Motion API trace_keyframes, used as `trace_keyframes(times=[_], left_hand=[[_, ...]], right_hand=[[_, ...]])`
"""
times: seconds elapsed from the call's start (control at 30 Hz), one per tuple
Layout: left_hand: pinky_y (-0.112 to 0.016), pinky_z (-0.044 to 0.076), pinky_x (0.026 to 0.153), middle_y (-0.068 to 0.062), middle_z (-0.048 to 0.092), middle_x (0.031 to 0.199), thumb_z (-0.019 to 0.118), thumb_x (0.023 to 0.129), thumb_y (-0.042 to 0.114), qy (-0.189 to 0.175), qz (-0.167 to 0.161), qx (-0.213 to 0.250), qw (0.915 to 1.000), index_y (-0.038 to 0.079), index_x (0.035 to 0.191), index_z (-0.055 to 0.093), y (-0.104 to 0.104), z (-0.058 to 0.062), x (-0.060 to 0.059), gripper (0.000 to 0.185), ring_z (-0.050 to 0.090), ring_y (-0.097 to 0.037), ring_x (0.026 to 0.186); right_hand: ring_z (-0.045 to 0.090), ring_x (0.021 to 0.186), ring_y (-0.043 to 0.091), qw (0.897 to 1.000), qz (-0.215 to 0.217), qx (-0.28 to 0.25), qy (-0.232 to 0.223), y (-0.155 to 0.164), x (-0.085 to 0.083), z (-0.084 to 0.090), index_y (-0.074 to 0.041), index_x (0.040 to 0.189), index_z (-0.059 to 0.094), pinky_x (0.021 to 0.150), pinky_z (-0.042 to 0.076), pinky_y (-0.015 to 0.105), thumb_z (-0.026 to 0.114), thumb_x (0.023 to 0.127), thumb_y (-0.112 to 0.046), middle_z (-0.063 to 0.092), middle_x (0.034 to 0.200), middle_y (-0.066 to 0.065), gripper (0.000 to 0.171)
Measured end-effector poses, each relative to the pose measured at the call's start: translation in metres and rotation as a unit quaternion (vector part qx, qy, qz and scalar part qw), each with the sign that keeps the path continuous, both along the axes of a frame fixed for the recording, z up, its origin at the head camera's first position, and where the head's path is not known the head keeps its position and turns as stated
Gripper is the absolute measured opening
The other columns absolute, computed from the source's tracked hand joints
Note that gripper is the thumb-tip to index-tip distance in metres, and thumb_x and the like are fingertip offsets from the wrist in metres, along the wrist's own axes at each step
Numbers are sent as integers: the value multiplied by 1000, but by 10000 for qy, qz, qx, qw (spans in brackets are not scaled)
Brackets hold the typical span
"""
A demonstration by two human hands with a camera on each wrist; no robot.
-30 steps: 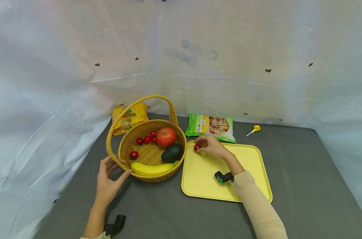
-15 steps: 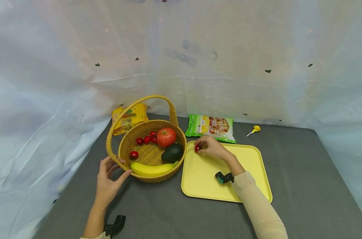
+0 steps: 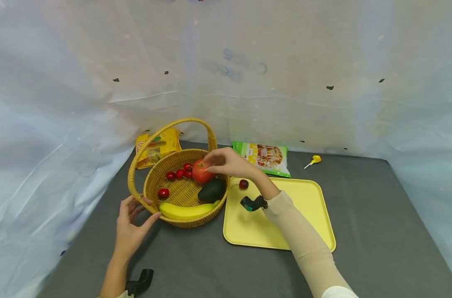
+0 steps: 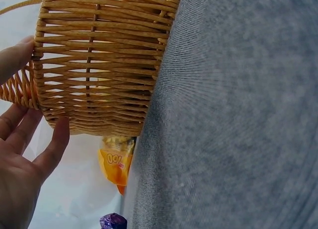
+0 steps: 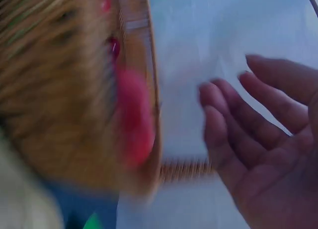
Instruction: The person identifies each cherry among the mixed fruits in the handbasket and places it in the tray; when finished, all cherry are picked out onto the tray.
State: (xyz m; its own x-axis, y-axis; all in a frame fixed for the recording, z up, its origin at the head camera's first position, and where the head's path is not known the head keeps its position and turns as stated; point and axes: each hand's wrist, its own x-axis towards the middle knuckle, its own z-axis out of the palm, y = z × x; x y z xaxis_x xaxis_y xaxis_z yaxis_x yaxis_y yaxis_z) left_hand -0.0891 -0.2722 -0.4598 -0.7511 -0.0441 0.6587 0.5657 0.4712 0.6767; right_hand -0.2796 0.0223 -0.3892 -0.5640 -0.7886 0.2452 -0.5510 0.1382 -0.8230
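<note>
A wicker basket (image 3: 153, 184) with a tall handle holds a red apple (image 3: 199, 173), an avocado (image 3: 212, 190), a banana (image 3: 185, 211) and several cherry tomatoes (image 3: 163, 193). My left hand (image 3: 131, 219) rests with straight fingers against the basket's near left wall (image 4: 99, 75). My right hand (image 3: 226, 162) hovers over the apple, fingers relaxed and holding nothing; in the blurred right wrist view its fingers (image 5: 248, 139) are spread beside the basket rim. One cherry tomato (image 3: 243, 183) lies on the far left corner of the yellow tray (image 3: 304, 215).
A yellow snack bag (image 3: 157, 147) lies behind the basket, a green packet (image 3: 265, 156) behind the tray, and a yellow lollipop (image 3: 312, 160) to its right. White sheeting walls in the grey table on three sides.
My right hand has let go of the cherry tomato on the tray and moved left, up over the apple in the basket. The left hand stays at the basket.
</note>
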Motion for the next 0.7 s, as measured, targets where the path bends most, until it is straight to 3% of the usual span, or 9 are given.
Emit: trace_keyframes(times=[0.13,0.33,0.5,0.7], left_hand=[[-18,48,97,-31,58,104,74,60,-34,8,-5,8,10000,-21,130,41,2,4,1,78,60,-18,108],[-16,48,94,-22,60,107,76,62,-32,-310,281,118,9991,-16,133,42,-10,-13,-3,81,59,-13,109],[-16,48,93,-24,60,107,74,65,-31,-576,326,231,9975,-16,133,41,-8,-11,-2,77,59,-12,109],[-16,48,93,-28,59,106,74,67,-30,-569,265,205,9978,-19,131,41,4,7,3,72,59,-14,108]], right_hand=[[65,96,16,9948,809,599,-117,-49,-2,13,-1,121,67,87,54,26,68,96,-11,70,108,10,28],[65,101,22,9808,1489,1118,-581,-107,2,4,4,127,63,86,53,20,68,96,-10,69,112,16,34],[60,114,29,9752,1490,1230,-1079,-128,4,-12,8,131,58,89,51,20,68,95,-6,62,127,25,40],[54,127,25,9715,1220,1702,-1111,-137,5,-26,2,134,59,94,47,16,69,94,-6,59,136,15,43]])
